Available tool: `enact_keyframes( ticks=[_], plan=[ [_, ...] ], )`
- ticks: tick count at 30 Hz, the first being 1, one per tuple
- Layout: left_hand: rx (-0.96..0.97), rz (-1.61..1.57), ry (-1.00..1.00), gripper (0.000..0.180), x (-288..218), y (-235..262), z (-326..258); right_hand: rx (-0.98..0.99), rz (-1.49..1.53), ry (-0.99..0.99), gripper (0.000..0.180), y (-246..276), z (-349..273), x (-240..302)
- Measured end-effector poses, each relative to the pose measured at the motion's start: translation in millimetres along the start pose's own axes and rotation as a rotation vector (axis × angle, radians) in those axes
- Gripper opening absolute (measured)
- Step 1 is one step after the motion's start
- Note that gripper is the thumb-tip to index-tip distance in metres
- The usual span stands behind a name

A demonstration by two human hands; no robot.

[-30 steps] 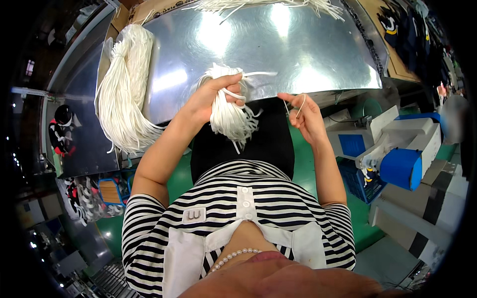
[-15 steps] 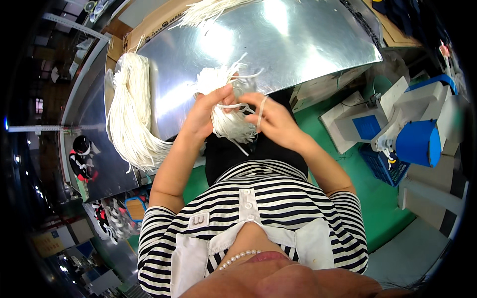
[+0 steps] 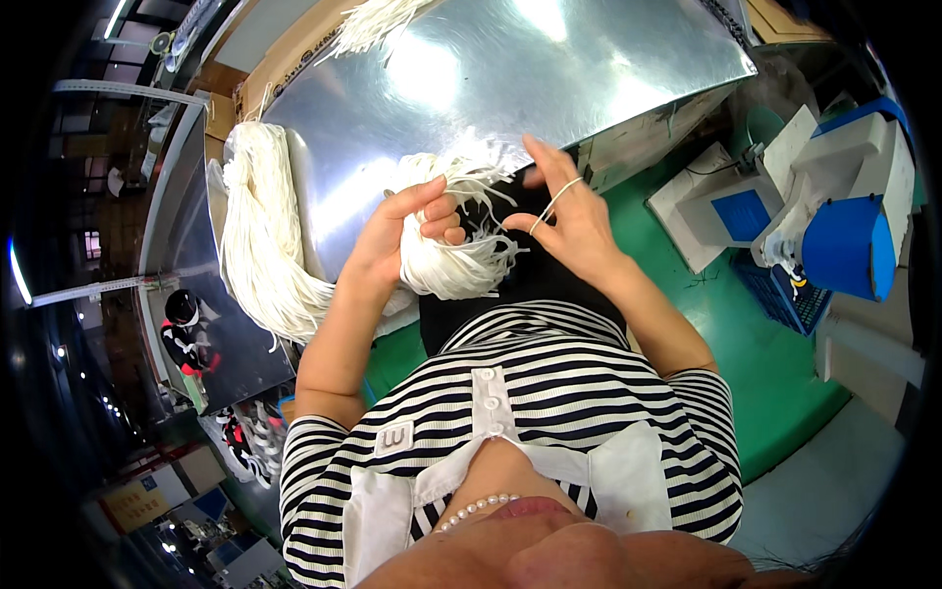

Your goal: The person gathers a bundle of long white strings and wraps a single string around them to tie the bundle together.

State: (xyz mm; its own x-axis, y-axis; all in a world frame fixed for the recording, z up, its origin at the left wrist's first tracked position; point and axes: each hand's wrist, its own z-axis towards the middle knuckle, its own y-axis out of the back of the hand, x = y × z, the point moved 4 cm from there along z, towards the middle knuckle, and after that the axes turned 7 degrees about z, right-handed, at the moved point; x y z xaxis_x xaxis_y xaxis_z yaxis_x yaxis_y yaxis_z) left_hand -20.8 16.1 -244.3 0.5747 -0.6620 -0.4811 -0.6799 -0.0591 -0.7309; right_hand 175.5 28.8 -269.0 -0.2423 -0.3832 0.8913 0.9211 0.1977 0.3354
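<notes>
My left hand (image 3: 407,224) is closed around a folded bundle of white cords (image 3: 446,270), held above my lap at the table's near edge. The cords hang in a loop below the fist, and their loose ends fan out toward the right. Just right of the bundle, apart from it, is my right hand (image 3: 581,228), its thumb and fingers spread. A thin pale band (image 3: 557,204) is stretched around the fingers and thumb of that hand.
A thick hank of white cords (image 3: 260,221) lies on the shiny metal table (image 3: 481,88) at left. More cords (image 3: 373,25) lie at its far edge. On the right, a white and blue machine (image 3: 844,167) and a blue crate (image 3: 782,293) stand above the green floor (image 3: 687,334).
My right hand has drawn away to the right from the cords, and its fingers have spread. My left hand keeps its grip on the bundle, whose loose ends now fan rightward.
</notes>
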Motion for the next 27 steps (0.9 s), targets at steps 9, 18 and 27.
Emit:
enact_keyframes(
  ticks=[9, 18, 27],
  plan=[
    [-0.053, 0.345, 0.242, 0.008, 24.9, -25.0, -9.3, 0.377, -0.123, 0.372, 0.103, -19.8, 20.5, 18.1],
    [-0.242, 0.090, 0.187, 0.008, 26.1, 12.2, -11.9, 0.382, -0.159, 0.256, 0.113, -4.1, 6.6, -7.7],
    [-0.119, 0.263, 0.491, 0.008, 60.6, -15.6, -24.4, 0.520, -0.147, 0.516, 0.091, -42.8, -1.4, 6.9]
  ],
)
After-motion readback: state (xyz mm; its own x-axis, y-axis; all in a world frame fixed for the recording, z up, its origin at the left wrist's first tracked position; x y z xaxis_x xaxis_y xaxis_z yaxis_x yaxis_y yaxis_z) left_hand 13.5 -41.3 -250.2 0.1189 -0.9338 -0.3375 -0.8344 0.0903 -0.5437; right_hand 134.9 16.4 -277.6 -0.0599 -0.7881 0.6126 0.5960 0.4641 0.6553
